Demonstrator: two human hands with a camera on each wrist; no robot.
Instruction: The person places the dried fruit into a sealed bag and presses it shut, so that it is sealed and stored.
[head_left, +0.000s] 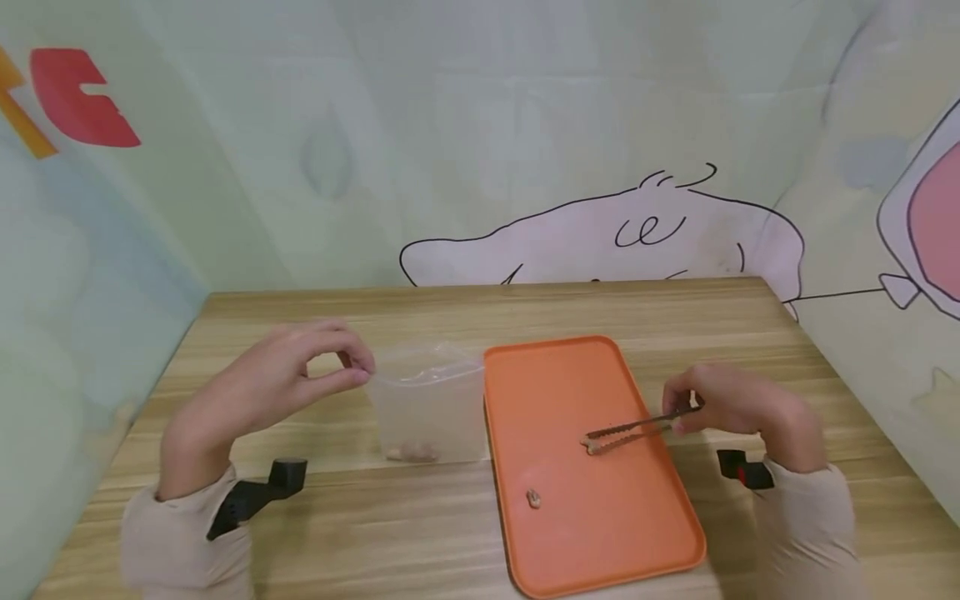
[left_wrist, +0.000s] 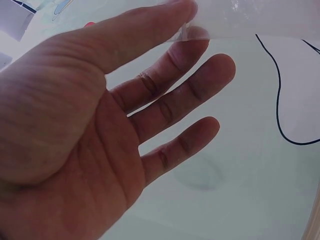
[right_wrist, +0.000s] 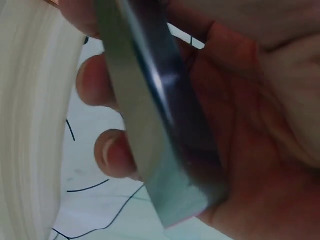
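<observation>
My left hand (head_left: 300, 371) pinches the upper left edge of a clear plastic zip bag (head_left: 435, 408) between thumb and index finger. The bag stands upright on the table with its mouth parted, and several small brownish pieces (head_left: 412, 452) lie at its bottom. In the left wrist view the other fingers (left_wrist: 175, 105) are spread away from the bag. My right hand (head_left: 727, 400) holds metal tongs (head_left: 637, 423) over an orange tray (head_left: 577, 383). A small light-brown piece (head_left: 592, 446) is at their tips; whether it is gripped, I cannot tell. Another brown piece (head_left: 533, 498) lies on the tray.
The tray lies on a wood-grain table (head_left: 360, 533), right beside the bag. Behind the table's far edge hangs a pale backdrop (head_left: 480, 150) with cartoon drawings. Black wrist mounts (head_left: 255, 498) sit on both forearms.
</observation>
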